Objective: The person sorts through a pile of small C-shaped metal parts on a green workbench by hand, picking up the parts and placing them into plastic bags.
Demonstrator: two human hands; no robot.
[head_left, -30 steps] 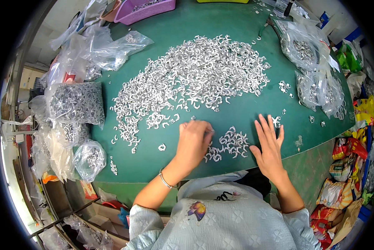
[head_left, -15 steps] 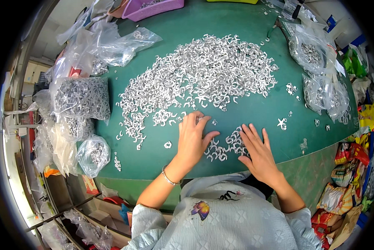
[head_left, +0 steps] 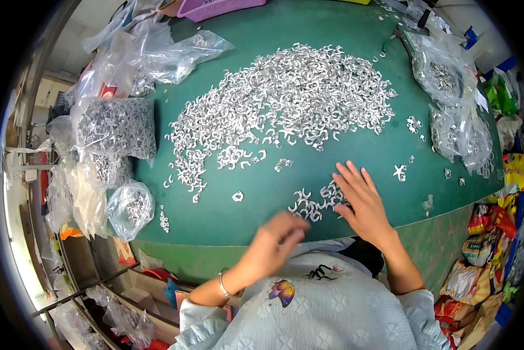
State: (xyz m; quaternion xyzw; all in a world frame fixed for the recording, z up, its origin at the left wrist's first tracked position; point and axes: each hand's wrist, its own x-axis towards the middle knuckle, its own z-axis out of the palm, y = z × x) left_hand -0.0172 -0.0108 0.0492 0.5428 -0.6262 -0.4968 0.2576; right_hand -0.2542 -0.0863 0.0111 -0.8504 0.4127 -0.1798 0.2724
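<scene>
A wide heap of small silvery crescent-shaped metal pieces (head_left: 308, 87) covers the middle of the green table (head_left: 244, 219). My right hand (head_left: 362, 201) lies palm down with its fingers stretched out, touching the right side of a small group of crescent pieces (head_left: 311, 205) and hiding part of it. My left hand (head_left: 276, 242) is near the table's front edge, left of that group. Motion blurs its fingers, so whether they hold anything is not clear. A tiny cluster of pieces (head_left: 283, 165) and a single ring-like piece (head_left: 237, 196) lie between the heap and my hands.
Clear plastic bags of metal parts (head_left: 116, 128) line the left edge, with a smaller bag (head_left: 131, 211) in front. More filled bags (head_left: 457, 131) stand on the right, near a star-shaped piece (head_left: 400, 172). A purple bin (head_left: 218, 7) sits at the far edge.
My left hand has moved back toward the table's front edge, away from the tiny cluster near the heap, which now shows. My right hand stays beside the small group.
</scene>
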